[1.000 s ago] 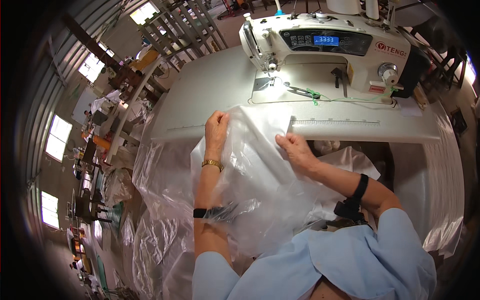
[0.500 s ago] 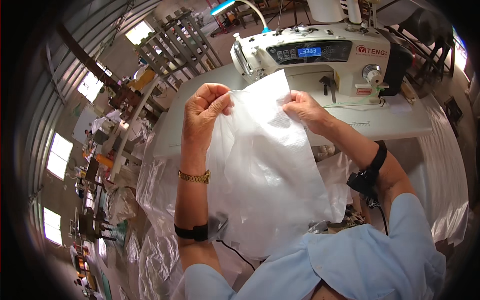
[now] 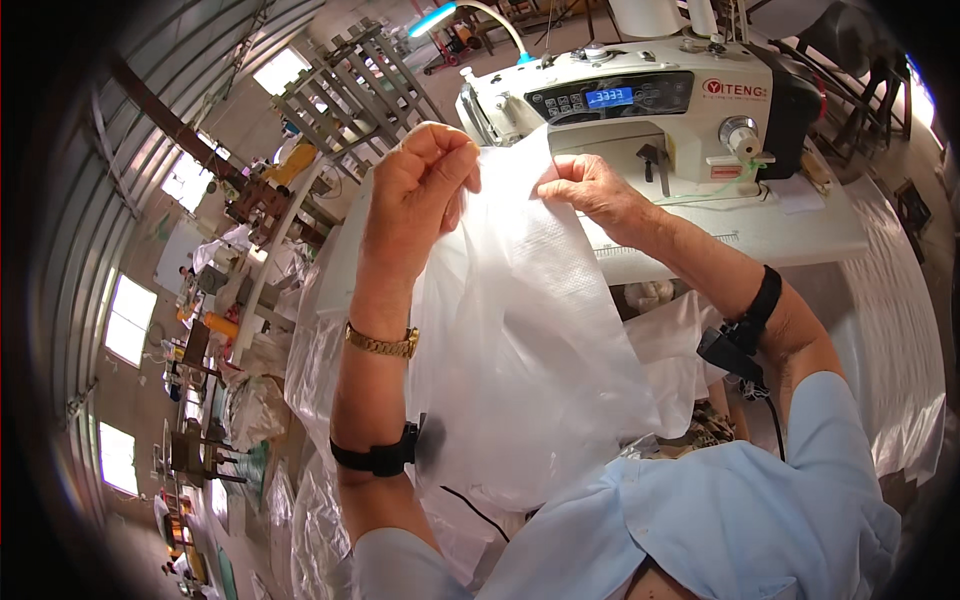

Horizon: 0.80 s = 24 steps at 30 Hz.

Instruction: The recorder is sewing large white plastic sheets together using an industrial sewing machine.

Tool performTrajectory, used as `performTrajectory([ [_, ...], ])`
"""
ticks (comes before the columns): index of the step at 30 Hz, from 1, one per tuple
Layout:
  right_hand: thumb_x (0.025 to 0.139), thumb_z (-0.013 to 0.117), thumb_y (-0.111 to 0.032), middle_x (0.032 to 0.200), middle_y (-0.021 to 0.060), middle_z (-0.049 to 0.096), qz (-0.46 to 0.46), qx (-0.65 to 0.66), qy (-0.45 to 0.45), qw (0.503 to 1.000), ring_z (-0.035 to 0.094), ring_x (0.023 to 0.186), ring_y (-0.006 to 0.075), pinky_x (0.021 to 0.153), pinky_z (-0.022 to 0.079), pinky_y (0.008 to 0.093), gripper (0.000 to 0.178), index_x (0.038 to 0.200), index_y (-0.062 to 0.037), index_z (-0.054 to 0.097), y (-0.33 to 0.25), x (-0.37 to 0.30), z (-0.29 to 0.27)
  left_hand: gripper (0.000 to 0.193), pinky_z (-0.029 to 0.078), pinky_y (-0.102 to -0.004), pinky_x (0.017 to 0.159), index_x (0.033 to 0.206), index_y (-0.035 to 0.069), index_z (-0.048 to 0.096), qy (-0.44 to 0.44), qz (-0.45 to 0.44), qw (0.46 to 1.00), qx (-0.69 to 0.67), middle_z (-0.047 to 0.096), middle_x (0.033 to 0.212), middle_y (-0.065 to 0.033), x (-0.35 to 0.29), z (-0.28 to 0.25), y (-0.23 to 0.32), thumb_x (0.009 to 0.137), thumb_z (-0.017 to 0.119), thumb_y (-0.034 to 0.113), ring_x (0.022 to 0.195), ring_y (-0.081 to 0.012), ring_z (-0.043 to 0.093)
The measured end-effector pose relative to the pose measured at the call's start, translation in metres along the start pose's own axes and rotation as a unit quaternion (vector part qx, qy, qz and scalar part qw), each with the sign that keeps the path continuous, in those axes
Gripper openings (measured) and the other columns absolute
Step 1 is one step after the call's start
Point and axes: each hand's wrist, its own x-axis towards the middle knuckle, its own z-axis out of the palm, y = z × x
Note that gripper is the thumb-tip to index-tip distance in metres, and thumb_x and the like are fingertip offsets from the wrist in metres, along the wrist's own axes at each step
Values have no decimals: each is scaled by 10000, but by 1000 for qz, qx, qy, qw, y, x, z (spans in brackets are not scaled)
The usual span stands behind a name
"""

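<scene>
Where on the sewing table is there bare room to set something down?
The sewing table has a bare strip along its right front, between the sewing machine and the right forearm. It's crowded at mid-table: the left hand and right hand hold a white sheet before the machine.

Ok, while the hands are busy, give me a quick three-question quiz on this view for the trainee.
1. Multiple choice: what do the left hand and right hand both grip?
A) scissors
B) a white plastic sheet
C) a cardboard box

2. True or false: the gold-coloured band is worn on the right wrist.

3. Fill in: beyond the hands, a white ____ with a lit display stands on the table.

Key:
1. B; each hand pinches it near its upper end.
2. False; it is on the left wrist.
3. Sewing machine.
</scene>
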Motion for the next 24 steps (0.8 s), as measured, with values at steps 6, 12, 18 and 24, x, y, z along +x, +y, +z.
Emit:
performTrajectory([
  [6, 875, 633, -119, 965, -9, 670, -20, 138, -100, 985, 602, 861, 63, 837, 480, 247, 314, 1171, -18, 619, -12, -24, 23, 139, 316, -149, 415, 1056, 34, 618, 17, 13, 998, -51, 663, 830, -35, 2, 13, -8, 932, 627, 97, 507, -3, 469],
  [12, 898, 578, -87, 1099, 24, 667, -32, 110, -139, 984, 603, 982, 76, 942, 467, 293, 423, 1316, -24, 544, -17, -41, 32, 165, 439, -185, 562, 1068, 12, 639, 78, 28, 996, -31, 655, 906, -31, -1, 24, -22, 911, 640, 63, 710, -59, 592],
  [18, 920, 532, -50, 1144, 56, 661, -44, 90, -186, 977, 605, 1010, 83, 942, 465, 288, 523, 1429, -40, 409, -18, -47, 35, 135, 472, -199, 743, 1033, -6, 660, 101, 74, 982, 142, 640, 925, -5, -4, 24, -36, 901, 642, 16, 827, -47, 563],
  [24, 921, 515, -32, 1084, 46, 666, -38, 77, -179, 980, 593, 938, 69, 875, 475, 267, 514, 1424, -46, 411, -14, -48, 33, 152, 494, -253, 761, 1002, 8, 679, 60, 36, 995, 69, 679, 897, -17, -10, 25, -36, 904, 654, 122, 834, -88, 615],
])
